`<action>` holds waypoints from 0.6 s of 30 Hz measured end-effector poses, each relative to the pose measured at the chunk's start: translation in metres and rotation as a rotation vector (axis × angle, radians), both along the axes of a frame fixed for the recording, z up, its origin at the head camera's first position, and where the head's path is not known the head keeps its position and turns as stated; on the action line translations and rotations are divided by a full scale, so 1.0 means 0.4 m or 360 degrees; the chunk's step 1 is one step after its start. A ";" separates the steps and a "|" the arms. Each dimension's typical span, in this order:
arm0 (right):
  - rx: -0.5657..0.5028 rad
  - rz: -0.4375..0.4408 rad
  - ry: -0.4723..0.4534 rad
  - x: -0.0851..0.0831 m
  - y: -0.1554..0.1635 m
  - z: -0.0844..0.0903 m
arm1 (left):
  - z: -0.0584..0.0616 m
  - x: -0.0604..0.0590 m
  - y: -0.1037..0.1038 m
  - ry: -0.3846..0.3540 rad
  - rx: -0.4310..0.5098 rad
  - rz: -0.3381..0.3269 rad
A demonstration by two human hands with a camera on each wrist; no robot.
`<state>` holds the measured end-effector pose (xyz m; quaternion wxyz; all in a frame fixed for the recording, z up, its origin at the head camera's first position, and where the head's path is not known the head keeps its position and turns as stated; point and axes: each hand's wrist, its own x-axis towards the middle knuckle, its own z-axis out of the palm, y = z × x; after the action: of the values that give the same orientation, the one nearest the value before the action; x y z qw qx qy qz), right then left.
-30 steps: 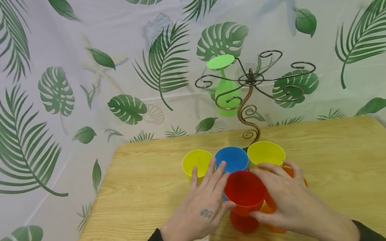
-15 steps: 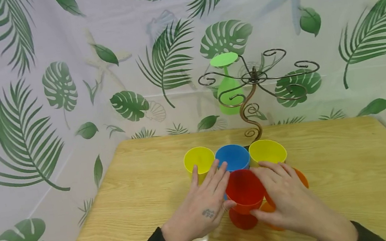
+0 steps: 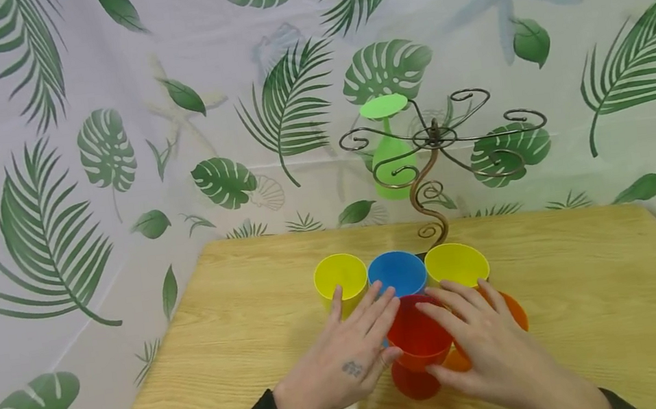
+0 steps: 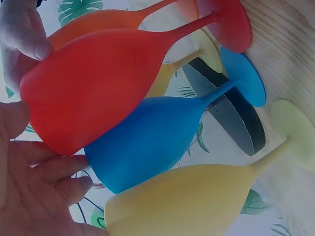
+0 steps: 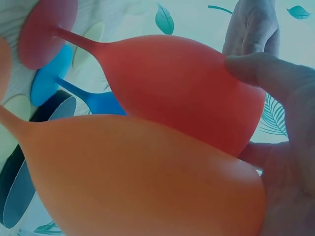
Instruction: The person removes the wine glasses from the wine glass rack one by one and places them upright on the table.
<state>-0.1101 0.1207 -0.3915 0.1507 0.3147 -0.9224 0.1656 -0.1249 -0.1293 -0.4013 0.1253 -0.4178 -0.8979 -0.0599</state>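
Note:
Plastic goblets stand upright close together on the table. The red goblet (image 3: 417, 331) is nearest me, with a blue goblet (image 3: 397, 270) behind it. One yellow goblet (image 3: 339, 273) is at the left and another yellow goblet (image 3: 457, 262) at the right. An orange goblet (image 3: 515, 310) is partly hidden by my right hand (image 3: 489, 342). That hand's fingers spread by the red rim, its thumb along the near side. My left hand (image 3: 348, 354) has straight fingers reaching over the blue goblet's front edge, its thumb beside the red bowl (image 4: 98, 83).
Behind the goblets stands a curled metal rack (image 3: 435, 138) with several hooked arms. A green goblet (image 3: 392, 161) hangs upside down from its left side. The wooden table (image 3: 243, 312) meets a leaf-patterned cloth backdrop (image 3: 297, 208) at the rear.
My right fingers have loosened and spread, the index now over the red rim. The left hand stays nearly in place. The goblets have not visibly moved on the table; the head view shifts slightly.

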 end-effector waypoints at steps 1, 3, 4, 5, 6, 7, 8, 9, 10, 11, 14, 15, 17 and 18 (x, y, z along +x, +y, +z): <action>-0.0005 0.0004 -0.0003 0.000 -0.001 -0.001 | -0.001 0.000 0.000 -0.0007 0.0010 -0.0012; -0.0006 0.0005 -0.0024 0.002 -0.003 -0.001 | -0.002 0.000 -0.001 -0.0007 0.0031 -0.0026; -0.0003 0.0005 -0.0036 0.003 -0.003 -0.001 | -0.003 0.000 -0.002 0.0001 0.0040 -0.0036; -0.0001 0.0010 -0.0036 0.004 -0.004 0.000 | -0.003 0.000 -0.002 0.0007 0.0048 -0.0045; 0.0005 0.0012 -0.0040 0.005 -0.005 0.000 | -0.003 -0.001 -0.002 0.0010 0.0057 -0.0056; 0.0015 0.0007 -0.0043 0.006 -0.005 0.001 | -0.003 -0.002 -0.001 0.0006 0.0068 -0.0066; 0.0022 0.0005 -0.0040 0.007 -0.005 0.001 | -0.002 -0.004 0.000 -0.0004 0.0079 -0.0074; 0.0031 -0.0002 -0.0046 0.008 -0.006 0.002 | -0.001 -0.005 0.001 -0.0010 0.0088 -0.0084; 0.0038 -0.0006 -0.0056 0.009 -0.006 0.003 | -0.001 -0.007 0.002 -0.0021 0.0098 -0.0093; 0.0045 -0.0008 -0.0064 0.010 -0.006 0.003 | 0.000 -0.008 0.002 -0.0037 0.0109 -0.0099; 0.0043 -0.0014 -0.0103 0.010 -0.008 0.004 | 0.002 -0.009 0.000 -0.0065 0.0133 -0.0110; 0.0038 -0.0015 -0.0112 0.009 -0.008 0.004 | 0.002 -0.010 -0.001 -0.0067 0.0132 -0.0112; 0.0011 -0.0006 -0.0107 0.009 -0.008 0.003 | 0.005 -0.010 -0.002 -0.0082 0.0128 -0.0113; -0.0009 0.0000 -0.0097 0.009 -0.007 0.003 | 0.007 -0.010 -0.002 -0.0083 0.0123 -0.0117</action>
<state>-0.1064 0.1178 -0.3903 0.1235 0.3090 -0.9261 0.1779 -0.1288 -0.1301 -0.3986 0.1157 -0.4435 -0.8819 -0.1098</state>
